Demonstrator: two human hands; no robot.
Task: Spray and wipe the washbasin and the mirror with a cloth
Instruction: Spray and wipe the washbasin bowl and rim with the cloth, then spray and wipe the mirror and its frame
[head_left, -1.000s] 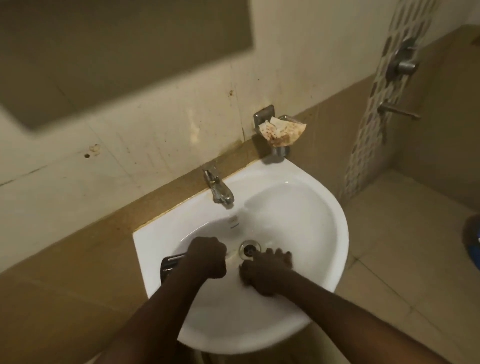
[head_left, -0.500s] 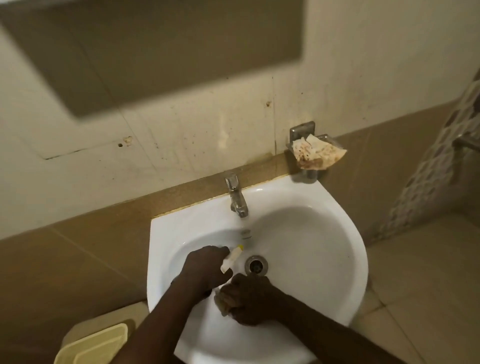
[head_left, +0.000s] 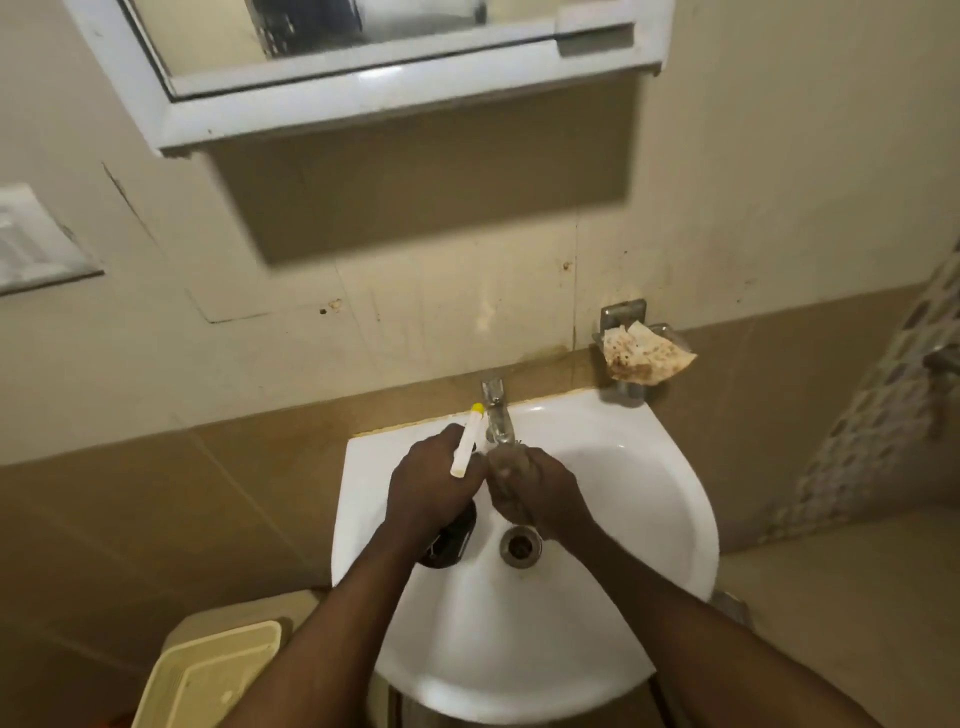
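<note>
The white washbasin (head_left: 524, 649) is fixed to the wall below me, with a metal tap (head_left: 494, 408) at its back and a drain (head_left: 519, 544) in the bowl. My left hand (head_left: 434, 486) grips a spray bottle (head_left: 466, 441); its white nozzle with a yellow tip points up beside the tap, and its dark body hangs under my palm. My right hand (head_left: 537, 491) is closed on a dull brownish cloth (head_left: 505, 467) pressed against the tap's spout. The mirror (head_left: 311, 47), in a white frame, hangs on the wall above.
A metal soap holder with a stained paper (head_left: 644, 356) sticks out of the wall right of the tap. A cream plastic lid (head_left: 208, 675) lies at the lower left. A white switch plate (head_left: 31, 239) is on the left wall. Patterned tiles and a shower fitting (head_left: 943, 361) are at the right edge.
Both hands have moved from beside the drain up to the tap. The spray nozzle now points upward. My view has tilted up, bringing the mirror into sight.
</note>
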